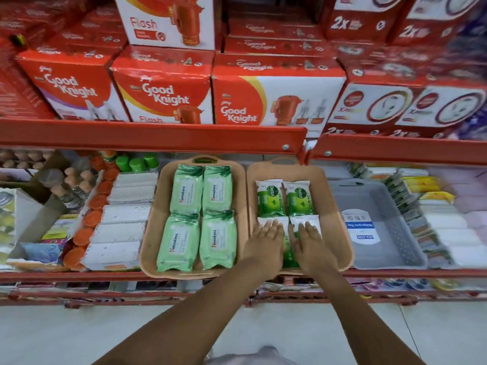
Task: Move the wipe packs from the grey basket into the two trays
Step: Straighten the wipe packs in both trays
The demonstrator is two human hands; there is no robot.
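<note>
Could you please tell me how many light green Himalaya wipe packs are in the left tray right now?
4, in a two-by-two block in the left tray: far left, far right, near left, near right. Any beneath would be hidden.

1. Bright, even overhead light; colours are saturated and shadows stay soft.
2. The wipe packs [200,217] at frame centre are fairly sharp, with faint sheen on their wrappers.
3. Blur smears the red boxes [411,106] at the upper right and the frame's left edge.
4. Wide-angle distortion bows the shelf rail [152,137].
</note>
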